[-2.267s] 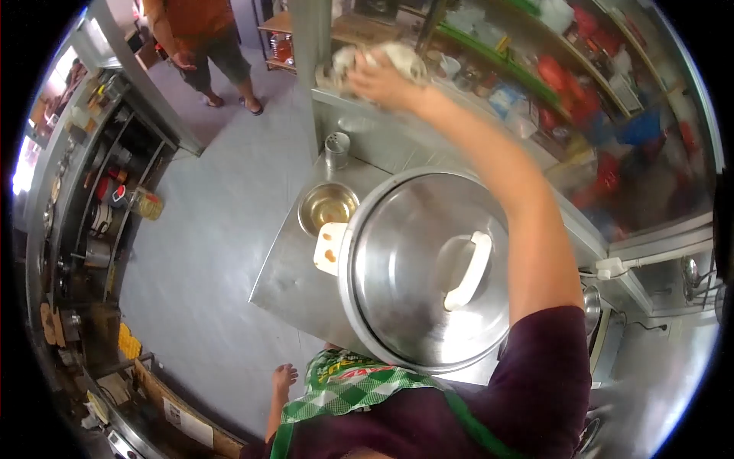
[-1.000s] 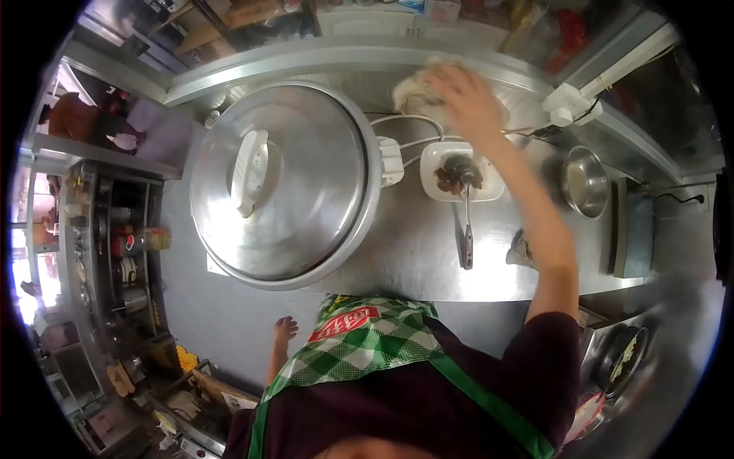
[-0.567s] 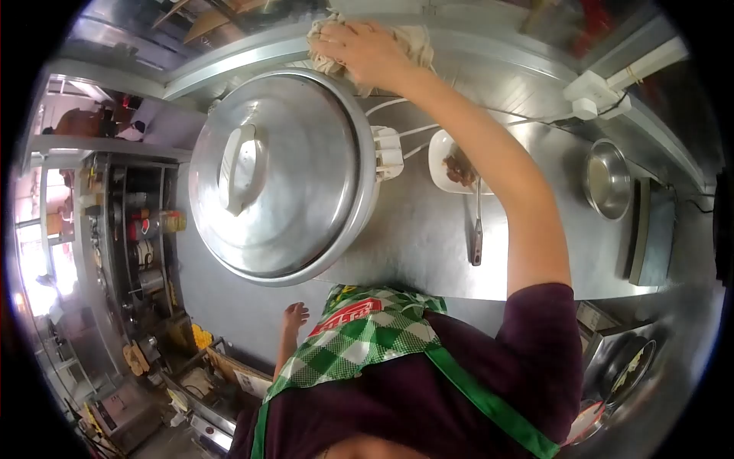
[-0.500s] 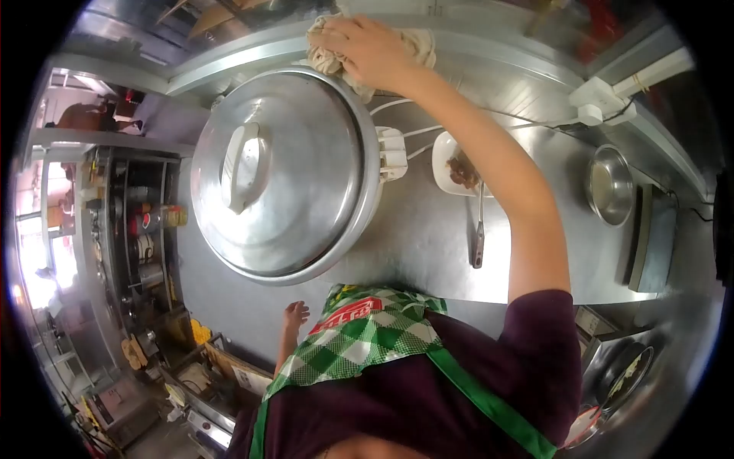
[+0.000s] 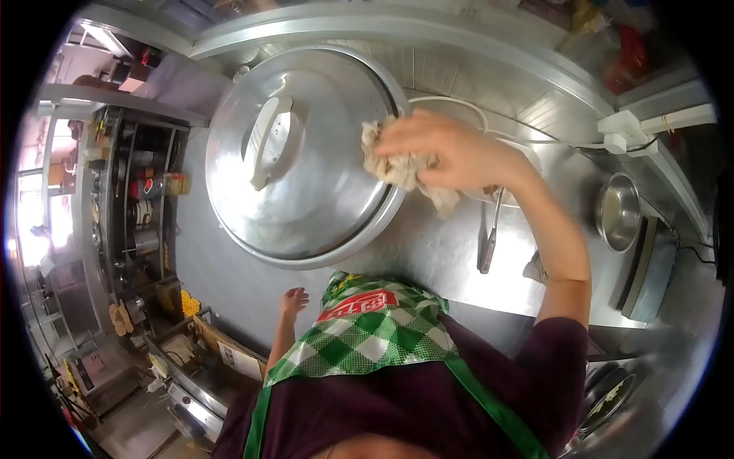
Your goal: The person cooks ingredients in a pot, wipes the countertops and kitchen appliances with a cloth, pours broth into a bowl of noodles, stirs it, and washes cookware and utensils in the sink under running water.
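Cloth [image 5: 399, 170] is gripped in the right hand [image 5: 462, 153] at the right rim of the pot [image 5: 321, 168]; the left hand [image 5: 293, 301] hangs free, loosely curled, on the pot's near side. Spoon [image 5: 488, 251] lies right of the pot.

Right arm [image 5: 564, 233] bent forward, right hand [image 5: 462, 151] palm-down in a grip; left hand [image 5: 293, 301] low, loosely curled.

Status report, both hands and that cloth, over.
Left hand empty, beside apron. Right hand gripping cloth at edge of lidded pot; contact unclear. Spoon close by right hand, possibly in the way.
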A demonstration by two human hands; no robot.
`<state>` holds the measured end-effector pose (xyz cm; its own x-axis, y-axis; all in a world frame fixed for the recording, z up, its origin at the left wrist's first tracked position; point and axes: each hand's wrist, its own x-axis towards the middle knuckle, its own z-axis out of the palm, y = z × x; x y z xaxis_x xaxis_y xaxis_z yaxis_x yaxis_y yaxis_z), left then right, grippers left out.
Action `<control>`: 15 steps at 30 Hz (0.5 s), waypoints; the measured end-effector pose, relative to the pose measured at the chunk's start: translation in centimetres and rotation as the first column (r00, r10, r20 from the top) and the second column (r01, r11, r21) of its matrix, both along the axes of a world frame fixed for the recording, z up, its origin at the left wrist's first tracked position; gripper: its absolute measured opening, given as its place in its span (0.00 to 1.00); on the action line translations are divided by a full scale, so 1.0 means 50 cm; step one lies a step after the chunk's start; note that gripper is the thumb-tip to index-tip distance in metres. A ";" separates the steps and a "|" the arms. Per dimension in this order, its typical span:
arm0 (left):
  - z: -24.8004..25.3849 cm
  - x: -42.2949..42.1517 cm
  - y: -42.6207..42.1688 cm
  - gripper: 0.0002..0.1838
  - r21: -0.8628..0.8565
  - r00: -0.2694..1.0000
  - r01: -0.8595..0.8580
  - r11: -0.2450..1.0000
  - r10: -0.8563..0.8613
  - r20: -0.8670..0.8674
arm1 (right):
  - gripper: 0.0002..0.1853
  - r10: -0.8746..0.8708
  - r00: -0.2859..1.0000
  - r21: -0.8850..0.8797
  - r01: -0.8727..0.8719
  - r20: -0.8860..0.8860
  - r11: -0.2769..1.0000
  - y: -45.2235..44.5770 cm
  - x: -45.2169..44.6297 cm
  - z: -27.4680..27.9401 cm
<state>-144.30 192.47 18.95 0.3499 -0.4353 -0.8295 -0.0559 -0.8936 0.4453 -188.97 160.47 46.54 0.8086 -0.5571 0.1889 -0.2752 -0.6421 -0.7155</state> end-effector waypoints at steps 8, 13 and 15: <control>0.008 0.009 -0.014 0.19 -0.008 0.999 0.031 0.999 -0.031 0.018 | 0.23 -0.410 0.891 -0.330 0.453 0.194 0.829 -0.167 0.015 -0.081; -0.014 0.018 0.035 0.19 -0.002 1.000 -0.018 1.000 0.018 0.023 | 0.24 -0.433 0.818 -0.637 0.570 0.379 0.519 -0.150 -0.013 -0.182; -0.030 0.023 0.082 0.19 -0.061 0.998 0.068 0.996 -0.067 0.020 | 0.25 -0.451 0.732 -0.569 0.681 0.510 0.461 -0.152 -0.018 -0.274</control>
